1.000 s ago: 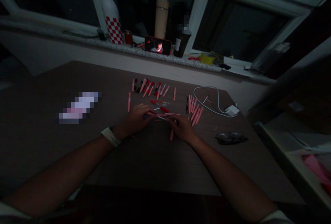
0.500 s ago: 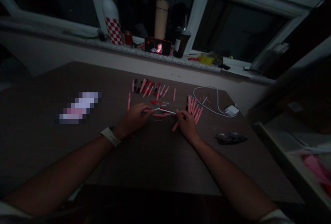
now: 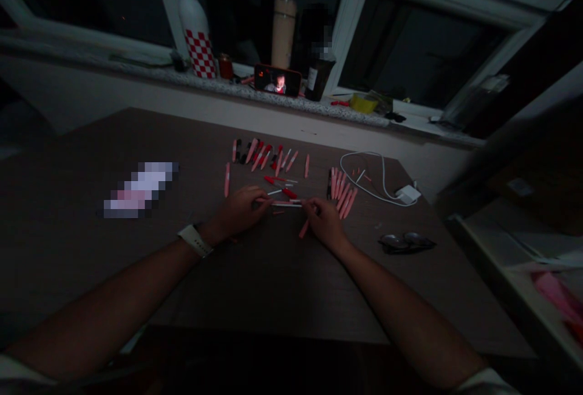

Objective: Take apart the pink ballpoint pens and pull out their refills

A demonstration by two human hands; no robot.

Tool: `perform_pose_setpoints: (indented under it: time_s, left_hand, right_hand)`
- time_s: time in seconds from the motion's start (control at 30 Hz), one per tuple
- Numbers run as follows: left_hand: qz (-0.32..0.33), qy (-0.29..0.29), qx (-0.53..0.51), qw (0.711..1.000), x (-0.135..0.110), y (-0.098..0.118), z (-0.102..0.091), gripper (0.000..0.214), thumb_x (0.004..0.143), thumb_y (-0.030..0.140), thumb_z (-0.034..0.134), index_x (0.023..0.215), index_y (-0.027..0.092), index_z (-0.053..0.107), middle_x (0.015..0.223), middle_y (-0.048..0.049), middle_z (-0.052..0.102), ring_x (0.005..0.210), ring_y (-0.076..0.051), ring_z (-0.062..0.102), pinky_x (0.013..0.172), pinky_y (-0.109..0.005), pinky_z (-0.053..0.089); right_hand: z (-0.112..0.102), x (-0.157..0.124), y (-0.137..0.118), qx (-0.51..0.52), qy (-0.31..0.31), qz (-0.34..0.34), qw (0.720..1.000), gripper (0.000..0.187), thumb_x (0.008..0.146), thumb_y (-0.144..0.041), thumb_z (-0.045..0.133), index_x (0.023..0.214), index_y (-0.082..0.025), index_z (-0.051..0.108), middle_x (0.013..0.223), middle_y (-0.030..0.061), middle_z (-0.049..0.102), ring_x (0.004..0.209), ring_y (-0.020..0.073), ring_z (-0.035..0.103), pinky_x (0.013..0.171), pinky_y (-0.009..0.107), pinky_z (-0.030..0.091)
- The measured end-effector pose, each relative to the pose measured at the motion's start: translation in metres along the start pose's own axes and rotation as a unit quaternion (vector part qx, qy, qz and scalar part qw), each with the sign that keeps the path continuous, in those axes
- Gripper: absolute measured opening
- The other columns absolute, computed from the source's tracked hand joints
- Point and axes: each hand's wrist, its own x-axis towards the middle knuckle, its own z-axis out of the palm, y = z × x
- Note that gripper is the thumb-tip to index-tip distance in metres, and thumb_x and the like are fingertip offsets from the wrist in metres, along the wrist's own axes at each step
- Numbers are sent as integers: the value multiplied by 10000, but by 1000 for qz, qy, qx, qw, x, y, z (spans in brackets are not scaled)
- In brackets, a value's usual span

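Note:
My left hand (image 3: 239, 209) and my right hand (image 3: 324, 222) meet over the dark wooden table, both pinching a thin white-and-pink pen (image 3: 286, 203) held level between them. Just below my right hand lies a loose pink pen piece (image 3: 303, 229). Red pen parts (image 3: 282, 189) lie just beyond my fingers. Farther back is a row of several pink and dark pens (image 3: 262, 158). A bunch of pink pens (image 3: 342, 191) sits to the right of my right hand, and a single pink pen (image 3: 226, 179) lies left of the row.
A white charger (image 3: 407, 194) with its looped cable (image 3: 364, 167) and dark glasses (image 3: 405, 242) lie on the table (image 3: 273, 285) at right. A pixelated pink-white object (image 3: 139, 191) lies at left. A stone sill behind holds bottles and a lit phone (image 3: 277, 80).
My right hand has moved left and back toward the pen's end. The loose pink piece now lies lower and nearer the table's middle, and the held pen sits more level.

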Motion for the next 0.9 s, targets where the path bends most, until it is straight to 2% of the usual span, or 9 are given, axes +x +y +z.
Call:
perform_pose_setpoints:
  time_s: [0.2, 0.4, 0.57, 0.7, 0.9]
  left_hand:
    - [13, 1, -6, 1000, 0, -4, 2, 252, 950, 374, 511, 887, 187, 668, 898, -59, 673, 860, -210, 624, 752, -320, 463]
    - [15, -16, -26, 999, -1, -2, 2, 285, 956, 422, 519, 969, 185, 676, 940, -60, 670, 869, -206, 629, 744, -312, 467]
    - [19, -18, -31, 999, -1, 2, 0, 317, 965, 448, 505, 976, 179, 673, 928, -65, 659, 870, -206, 621, 742, -310, 461]
    - [13, -21, -40, 999, 0, 3, -1, 299, 960, 425, 515, 955, 170, 671, 911, -65, 651, 838, -200, 613, 726, -306, 457]
    - [17, -23, -45, 999, 0, 2, -2, 310, 966, 411, 502, 955, 173, 699, 936, -73, 644, 864, -203, 612, 735, -308, 468]
  right_hand:
    - [1, -2, 1, -25, -15, -17, 999, 267, 930, -409, 552, 858, -209, 713, 709, 7, 662, 652, 164, 588, 608, 264, 383]
    - [0, -1, -3, -6, 12, 8, 1000, 291, 909, -453, 578, 870, -193, 703, 695, 10, 647, 620, 157, 566, 587, 262, 383]
    - [-1, 4, -1, 72, 50, 31, 996, 357, 918, -494, 536, 825, -183, 686, 666, -6, 600, 634, 150, 549, 591, 252, 388]
    - [-1, 7, 4, 143, 63, 67, 985, 402, 899, -566, 530, 802, -193, 647, 568, -36, 530, 535, 138, 500, 512, 242, 357]
    - [3, 8, 10, 188, 62, 87, 976, 357, 799, -558, 667, 861, -212, 603, 621, -13, 642, 513, 149, 547, 474, 246, 374]
